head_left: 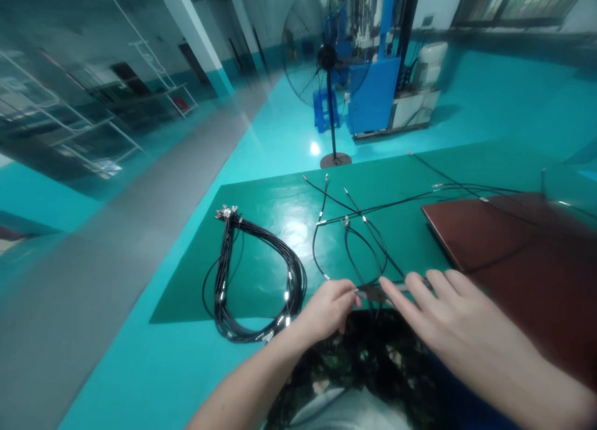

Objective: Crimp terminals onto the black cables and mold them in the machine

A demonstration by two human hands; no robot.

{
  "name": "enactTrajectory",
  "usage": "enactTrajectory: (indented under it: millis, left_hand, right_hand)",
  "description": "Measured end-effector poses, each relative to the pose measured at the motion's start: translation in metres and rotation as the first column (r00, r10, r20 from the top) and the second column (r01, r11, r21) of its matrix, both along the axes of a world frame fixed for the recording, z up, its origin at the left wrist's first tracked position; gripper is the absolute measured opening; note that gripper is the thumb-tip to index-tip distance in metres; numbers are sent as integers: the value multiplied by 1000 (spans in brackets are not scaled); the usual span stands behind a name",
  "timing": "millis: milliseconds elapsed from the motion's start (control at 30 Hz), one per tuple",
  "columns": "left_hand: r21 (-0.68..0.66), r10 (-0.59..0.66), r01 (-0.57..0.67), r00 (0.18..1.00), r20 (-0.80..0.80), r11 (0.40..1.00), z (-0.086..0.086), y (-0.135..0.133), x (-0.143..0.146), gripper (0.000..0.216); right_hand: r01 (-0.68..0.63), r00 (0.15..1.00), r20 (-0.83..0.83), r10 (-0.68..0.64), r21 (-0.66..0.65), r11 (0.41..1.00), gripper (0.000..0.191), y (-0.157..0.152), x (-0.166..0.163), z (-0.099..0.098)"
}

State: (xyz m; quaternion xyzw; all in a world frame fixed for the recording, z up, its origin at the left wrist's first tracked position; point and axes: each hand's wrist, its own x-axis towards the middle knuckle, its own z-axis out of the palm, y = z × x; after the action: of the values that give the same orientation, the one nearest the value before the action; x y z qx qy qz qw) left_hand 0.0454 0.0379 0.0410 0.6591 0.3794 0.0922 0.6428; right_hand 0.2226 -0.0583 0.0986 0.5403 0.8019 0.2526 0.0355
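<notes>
My left hand (329, 307) is at the near edge of the green table mat (261, 197), its fingers curled in a pinch on a thin black cable (349, 256) that loops up across the mat. My right hand (433, 309) lies just to the right, fingers stretched out flat, its index fingertip touching the same cable end. Several loose black cables with metal ends (347, 209) fan out behind my hands. A coiled bundle of black cables (254, 274) lies to the left of my left hand.
A dark red-brown board (508, 243) covers the right part of the table, with long cables running over it. Beyond the table stand a pedestal fan (329, 76), a blue machine (373, 63) and white metal racks (84, 107) on the teal floor.
</notes>
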Motion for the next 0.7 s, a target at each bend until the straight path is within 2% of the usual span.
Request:
enactTrajectory:
  millis: [67,133,200,267,333,400,500,533,567,600,633,667,700]
  left_hand:
    - [184,-5,20,997,-81,983,2,-1,0,21]
    - [378,36,19,990,-137,925,3,-3,0,22]
    - [533,91,14,981,-170,846,1,-6,1,23]
    - [635,129,22,973,-190,772,-3,-7,1,24]
    - [703,135,53,969,-209,709,-8,-7,0,24]
    - [770,131,104,963,-237,630,-12,-6,-2,23]
    - [863,161,187,943,-292,469,-17,-3,-7,22]
    - [880,176,213,934,-311,425,-19,-2,-9,22]
    - [886,187,234,925,-329,399,-21,-1,-11,22]
    - [882,189,246,920,-343,402,-23,0,-14,22]
    - [867,181,242,920,-348,436,-25,1,-17,22]
    - [836,166,216,926,-339,504,-27,2,-19,21]
    - [781,152,161,938,-311,603,-28,2,-22,21]
  right_hand:
    - [24,999,-46,-26,-50,998,49,3,1,-2]
    - [63,988,-126,-85,-171,983,48,6,5,-7]
    - [88,952,-248,-182,-350,933,45,9,10,-13]
    - [66,864,-399,-306,-513,856,41,13,14,-19]
    - [-7,727,-535,-431,-633,774,36,18,17,-21]
    - [-136,555,-600,-577,-749,648,32,22,17,-22]
    - [-417,278,-529,-801,-818,395,27,28,12,-19]
    - [-506,193,-478,-857,-797,331,27,30,11,-18]
    - [-580,104,-428,-898,-759,294,27,31,10,-17]
    - [-637,15,-384,-923,-716,288,29,32,11,-15]
    - [-669,-75,-352,-933,-676,309,32,33,13,-14]
    - [-667,-164,-342,-925,-653,359,36,34,16,-12]
    - [-627,-225,-370,-901,-653,425,41,37,20,-11]
